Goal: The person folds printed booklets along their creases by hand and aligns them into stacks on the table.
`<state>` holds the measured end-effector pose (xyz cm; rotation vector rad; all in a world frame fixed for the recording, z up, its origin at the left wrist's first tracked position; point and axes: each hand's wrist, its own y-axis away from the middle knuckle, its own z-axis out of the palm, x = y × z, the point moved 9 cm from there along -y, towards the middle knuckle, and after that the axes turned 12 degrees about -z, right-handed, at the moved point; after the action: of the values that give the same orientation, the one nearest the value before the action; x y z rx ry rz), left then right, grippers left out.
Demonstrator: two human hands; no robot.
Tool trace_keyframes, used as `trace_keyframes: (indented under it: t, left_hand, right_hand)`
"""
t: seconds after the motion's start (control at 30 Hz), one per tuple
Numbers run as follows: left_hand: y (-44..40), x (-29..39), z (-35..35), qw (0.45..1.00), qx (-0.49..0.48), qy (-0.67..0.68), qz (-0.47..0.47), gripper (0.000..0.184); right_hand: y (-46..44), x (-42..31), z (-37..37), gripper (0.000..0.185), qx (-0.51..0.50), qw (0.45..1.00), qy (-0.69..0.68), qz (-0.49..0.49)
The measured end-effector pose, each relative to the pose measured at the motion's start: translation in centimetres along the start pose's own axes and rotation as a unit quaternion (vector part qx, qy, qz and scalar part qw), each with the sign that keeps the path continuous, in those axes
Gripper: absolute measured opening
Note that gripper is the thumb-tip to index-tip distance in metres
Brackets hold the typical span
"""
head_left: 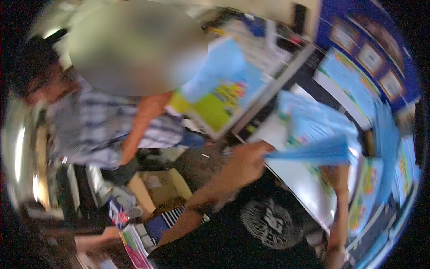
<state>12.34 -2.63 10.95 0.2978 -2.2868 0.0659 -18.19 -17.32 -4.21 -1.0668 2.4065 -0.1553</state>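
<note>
A stack of blue printed sheets, seen nearly edge-on, is held between my two hands over a white work surface. My left hand is closed on its left edge. At the right end of the stack is my right hand, its fingers partly hidden by the sheets and blurred, seemingly gripping them from below. Just beyond lies a loose heap of light blue printed sheets. To the right of my right hand stand more blue, green and yellow printed sheets.
At the left a person in a plaid shirt holds a blue and green printed sheet. An open cardboard box stands lower left. Another person's hand is near a colourful booklet. A blue wall panel rises at upper right.
</note>
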Motion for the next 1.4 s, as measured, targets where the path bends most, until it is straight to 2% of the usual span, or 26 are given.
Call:
trace_keyframes:
  t: [0.07,0.1,0.17,0.23,0.27,0.37,0.53,0.77,0.87,1.07,1.17,1.3,1.4]
  left_hand:
    - [0.3,0.3,1.3,0.991,-0.003,-0.094,0.096,0.026]
    - [0.4,0.6,1.5,0.985,0.005,-0.138,0.107,0.023]
    - [0.6,0.9,1.5,0.981,0.005,-0.162,0.111,0.019]
    - [0.5,0.7,2.3,0.985,-0.007,-0.145,0.092,0.016]
    - [0.5,0.2,2.2,0.987,0.001,-0.137,0.079,0.017]
    - [0.3,-1.6,2.1,0.992,0.006,-0.118,0.036,0.019]
    - [0.3,-2.7,1.9,0.997,-0.001,-0.078,-0.017,0.015]
    - [0.1,-2.7,2.3,0.996,-0.028,-0.076,-0.032,0.014]
    - [0.1,-2.8,2.3,0.997,-0.022,-0.064,-0.028,0.015]
    - [0.2,-2.7,2.2,0.997,-0.021,-0.071,-0.030,0.015]
    - [0.1,-3.1,2.5,0.997,-0.015,-0.077,-0.024,0.014]
    - [0.0,-3.5,3.0,0.997,-0.018,-0.065,-0.031,0.014]
    - [0.0,-3.5,2.9,0.997,-0.024,-0.058,-0.034,0.013]
  right_hand:
    - [0.3,-0.9,0.2,0.027,0.052,0.993,-0.099,-0.026]
    - [0.4,-1.3,0.4,0.022,0.075,0.985,-0.148,-0.042]
    - [1.8,0.3,0.5,0.025,0.146,0.934,-0.321,0.064]
    - [3.9,2.7,0.3,0.036,0.108,0.969,-0.207,0.086]
    - [4.0,2.9,0.6,0.046,0.037,0.998,-0.004,0.045]
    - [3.8,0.6,-0.1,0.072,-0.038,0.992,0.087,0.084]
    - [2.7,-1.0,-1.2,0.077,-0.045,0.995,0.030,0.088]
    - [1.6,-2.5,-1.9,0.074,-0.038,0.996,0.035,0.077]
    - [1.5,-2.5,-1.8,0.080,-0.051,0.994,0.017,0.092]
    - [1.5,-2.7,-2.1,0.072,-0.058,0.996,0.005,0.073]
    - [2.2,-2.4,-2.1,0.071,-0.027,0.999,0.017,0.009]
    - [1.6,-4.2,-3.6,0.065,-0.025,0.999,0.020,0.002]
    - [1.8,-3.7,-3.7,0.069,-0.036,0.999,-0.019,0.033]
